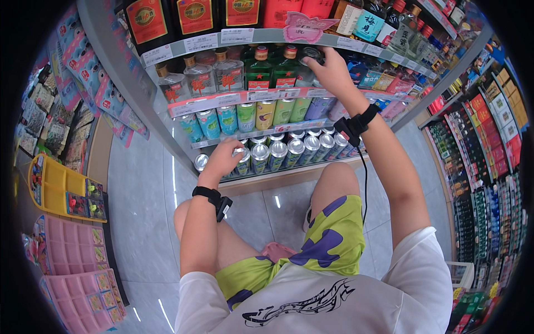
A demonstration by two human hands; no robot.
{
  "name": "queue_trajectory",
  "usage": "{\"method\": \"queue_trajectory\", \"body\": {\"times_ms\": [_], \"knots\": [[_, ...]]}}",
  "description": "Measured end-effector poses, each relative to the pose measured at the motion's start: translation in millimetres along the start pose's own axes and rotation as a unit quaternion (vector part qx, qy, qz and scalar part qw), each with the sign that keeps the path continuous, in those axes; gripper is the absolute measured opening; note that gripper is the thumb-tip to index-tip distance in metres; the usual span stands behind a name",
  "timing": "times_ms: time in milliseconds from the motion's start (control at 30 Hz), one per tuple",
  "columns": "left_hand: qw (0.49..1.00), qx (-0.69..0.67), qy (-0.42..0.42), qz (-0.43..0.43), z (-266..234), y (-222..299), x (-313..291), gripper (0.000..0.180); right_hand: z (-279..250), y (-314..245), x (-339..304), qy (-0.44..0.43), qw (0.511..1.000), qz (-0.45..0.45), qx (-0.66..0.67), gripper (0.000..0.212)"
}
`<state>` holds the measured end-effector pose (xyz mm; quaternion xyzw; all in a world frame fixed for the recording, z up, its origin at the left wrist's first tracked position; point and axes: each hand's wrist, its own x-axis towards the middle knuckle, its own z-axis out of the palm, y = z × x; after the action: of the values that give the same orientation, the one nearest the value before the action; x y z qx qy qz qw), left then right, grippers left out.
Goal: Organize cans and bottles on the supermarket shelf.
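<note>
- A grey shop shelf unit (139,92) is faced from a crouch, and every place below is given from it.
- The left hand (223,158) is laid on the lowest tier of the unit, at the left end of a row of silver-topped drink cans (295,147).
- Its fingers are curled around one can (242,160) of that row; the can is seen upright, touching its neighbour.
- The right hand (328,72) is raised to the second tier from the top, above and to the right of the left hand.
- Its fingers are wrapped narrowly around the cap of a clear glass bottle (309,62), which is stood among green bottles (257,69) with red caps.
- Whether the bottle is lifted off the tier cannot be told.
- Black straps are worn on both wrists, and a cable is hung from the right one.
- Between the two hands, a tier of pastel-coloured cans (261,114) is seen.
- A pink butterfly tag (306,28) is fixed to the top tier's edge, just above the right hand.
- Left of the unit, a yellow tray (55,183) and pink trays (72,250) are seen.
</note>
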<state>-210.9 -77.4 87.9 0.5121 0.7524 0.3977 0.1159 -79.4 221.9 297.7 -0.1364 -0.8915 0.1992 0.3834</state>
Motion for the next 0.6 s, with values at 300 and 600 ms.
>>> {"method": "queue_trajectory", "body": {"times_ms": [300,600], "knots": [[1.0,-0.003,-0.015,-0.012,0.3,6.2,2.3,0.025,3.7,14.7,-0.4,-0.01,0.999,0.019,0.038,0.046],[1.0,-0.01,-0.014,-0.011,-2.7,6.3,1.3,0.025,-16.2,18.1,-16.4,0.033,0.997,-0.008,-0.062,0.05]]}}
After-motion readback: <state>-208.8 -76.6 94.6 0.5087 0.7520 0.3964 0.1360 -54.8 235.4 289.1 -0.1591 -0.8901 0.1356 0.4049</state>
